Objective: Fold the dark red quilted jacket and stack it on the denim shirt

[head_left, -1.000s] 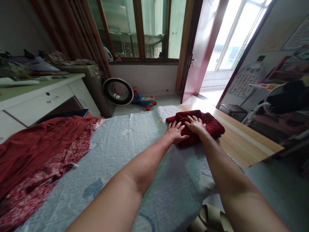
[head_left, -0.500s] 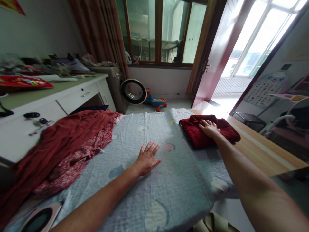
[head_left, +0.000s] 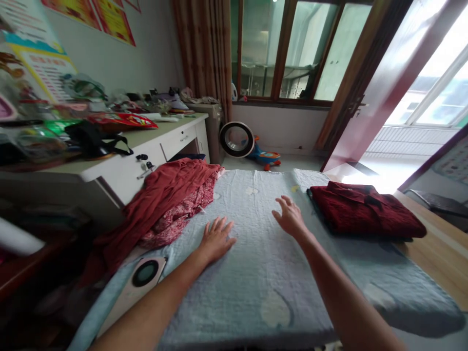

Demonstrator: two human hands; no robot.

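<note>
My left hand point(head_left: 217, 240) lies with fingers spread on a light blue patterned cloth point(head_left: 256, 273) that covers the table. A little above the same cloth, or just touching it, is my right hand point(head_left: 289, 215), fingers apart and holding nothing. To its right rests a folded dark red garment point(head_left: 365, 209), apart from the hand. Left of my left hand, a heap of red clothes point(head_left: 171, 187) includes a plain red piece and a red-and-white print piece point(head_left: 193, 200). A pale flat device with a dark oval point(head_left: 146, 273) lies beside my left forearm.
A cluttered counter with drawers point(head_left: 139, 141) runs along the left wall. Bare wooden tabletop point(head_left: 431, 263) shows at the right. Beyond the table are a round black-and-white ring object point(head_left: 237, 139), a blue-and-orange ride-on toy point(head_left: 265, 156) and an open door point(head_left: 369, 97).
My right hand has come off the folded dark red garment and moved left over the blue cloth. My left hand stays spread on the cloth. The view has turned left.
</note>
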